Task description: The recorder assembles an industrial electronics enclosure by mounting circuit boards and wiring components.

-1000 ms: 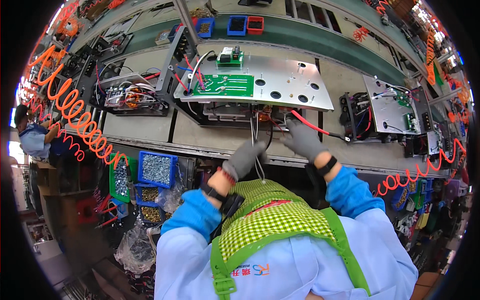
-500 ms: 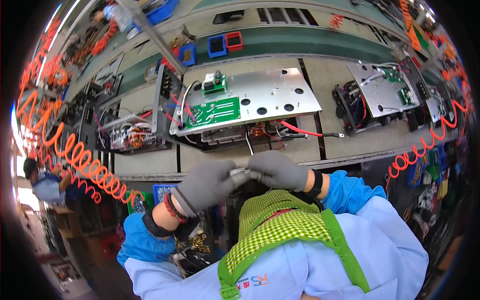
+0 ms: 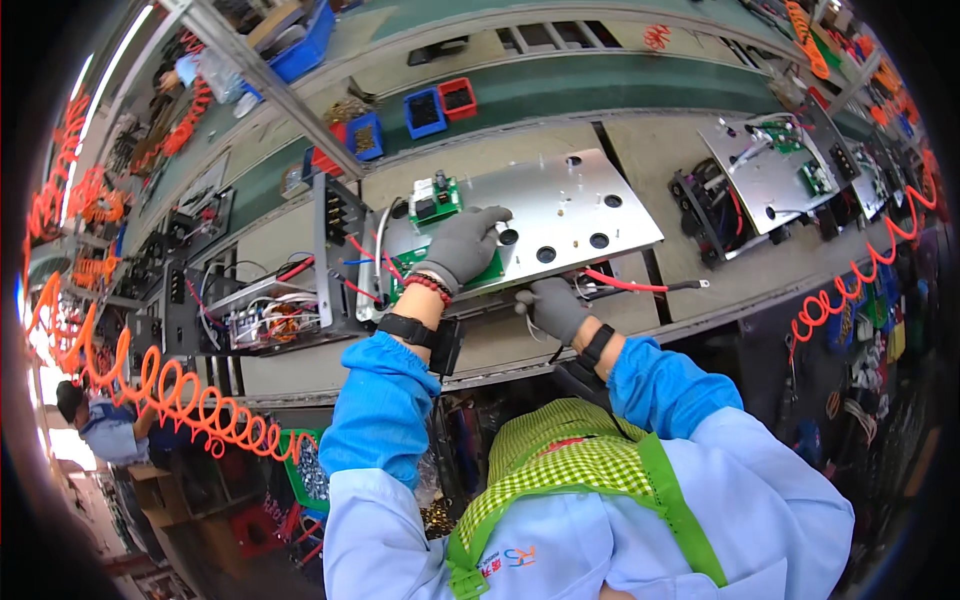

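left hand over green board, partly hiding it | right hand near metal plate | both grips: cannot tell

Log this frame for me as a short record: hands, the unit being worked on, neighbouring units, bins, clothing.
Left grip: gray-gloved hand over the metal plate and larger green board; contact unclear
Right grip: gray-gloved hand by the plate's near edge; anything held unclear
Main unit: plate also carries a smaller green board; red cable sticks out rightward
Neighbours: open unit at left, plate-topped unit at right
Bins: blue bin beside red bin, beyond the plate
Clothing: green checked apron, blue sleeve covers
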`<control>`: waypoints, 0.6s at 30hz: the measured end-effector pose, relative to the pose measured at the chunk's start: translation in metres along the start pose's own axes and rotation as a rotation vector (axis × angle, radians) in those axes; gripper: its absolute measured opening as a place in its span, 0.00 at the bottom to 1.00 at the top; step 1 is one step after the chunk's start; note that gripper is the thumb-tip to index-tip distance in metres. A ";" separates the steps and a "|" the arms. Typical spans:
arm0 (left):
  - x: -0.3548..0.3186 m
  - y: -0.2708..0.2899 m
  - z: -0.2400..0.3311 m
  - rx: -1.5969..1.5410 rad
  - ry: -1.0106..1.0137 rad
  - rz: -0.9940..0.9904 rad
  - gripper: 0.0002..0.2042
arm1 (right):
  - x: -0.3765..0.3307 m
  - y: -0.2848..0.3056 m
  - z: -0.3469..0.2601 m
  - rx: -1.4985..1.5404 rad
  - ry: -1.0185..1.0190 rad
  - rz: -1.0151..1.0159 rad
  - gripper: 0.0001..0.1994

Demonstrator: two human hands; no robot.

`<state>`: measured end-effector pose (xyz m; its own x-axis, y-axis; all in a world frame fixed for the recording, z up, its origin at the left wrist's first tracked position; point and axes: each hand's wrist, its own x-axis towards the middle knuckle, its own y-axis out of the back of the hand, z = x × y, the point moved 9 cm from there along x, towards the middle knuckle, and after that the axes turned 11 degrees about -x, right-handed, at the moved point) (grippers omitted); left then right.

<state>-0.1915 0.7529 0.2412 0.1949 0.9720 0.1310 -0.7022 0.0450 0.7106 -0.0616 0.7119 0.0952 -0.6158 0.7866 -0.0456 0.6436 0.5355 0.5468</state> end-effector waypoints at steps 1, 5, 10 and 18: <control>0.001 -0.006 -0.007 0.007 0.041 -0.060 0.15 | 0.003 -0.004 0.007 -0.124 -0.022 -0.036 0.06; 0.004 -0.009 -0.007 0.016 -0.008 -0.144 0.16 | 0.011 -0.006 0.022 -0.306 -0.053 -0.053 0.08; 0.005 -0.007 -0.003 0.008 -0.024 -0.175 0.17 | 0.025 -0.018 0.026 -0.822 0.042 -0.056 0.14; 0.013 -0.015 -0.001 0.017 -0.054 -0.160 0.11 | 0.028 -0.005 0.018 -0.637 -0.059 -0.172 0.16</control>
<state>-0.1789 0.7653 0.2320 0.3399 0.9390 0.0523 -0.6478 0.1934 0.7368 -0.0737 0.7367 0.0762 -0.6481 0.7313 -0.2128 0.1318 0.3828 0.9144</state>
